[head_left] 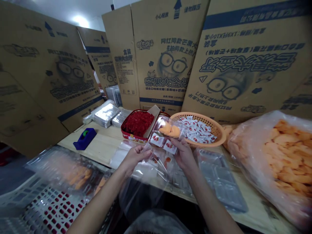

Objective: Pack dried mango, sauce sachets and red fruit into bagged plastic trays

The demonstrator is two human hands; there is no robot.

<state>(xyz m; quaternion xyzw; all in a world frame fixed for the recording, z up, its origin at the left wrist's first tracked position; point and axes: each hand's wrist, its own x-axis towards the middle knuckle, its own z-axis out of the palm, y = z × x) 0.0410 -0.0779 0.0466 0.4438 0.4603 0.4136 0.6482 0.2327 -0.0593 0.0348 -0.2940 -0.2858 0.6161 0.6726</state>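
In front of me my right hand (184, 157) grips a clear plastic tray (181, 125) by its near right side. Orange candy pieces (170, 130) lie in its far part, and two small white sachets with red print (157, 139) in its nearer part. My left hand (134, 160) pinches a clear plastic bag (148, 170) at the tray's near left side; the bag hangs down toward me. How far the bag reaches around the tray I cannot tell. Just behind the tray stands a red tin (130, 135) filled with dark red bits.
An orange basket (220, 134) of sachets stands back right. At the right bulges a clear bag of orange pieces (290, 156). Stacked clear trays (219, 182) lie nearer. A blue tape dispenser (84, 139) and a white crate (48, 208) with packed bags are left. Cardboard boxes (165, 65) wall the back.
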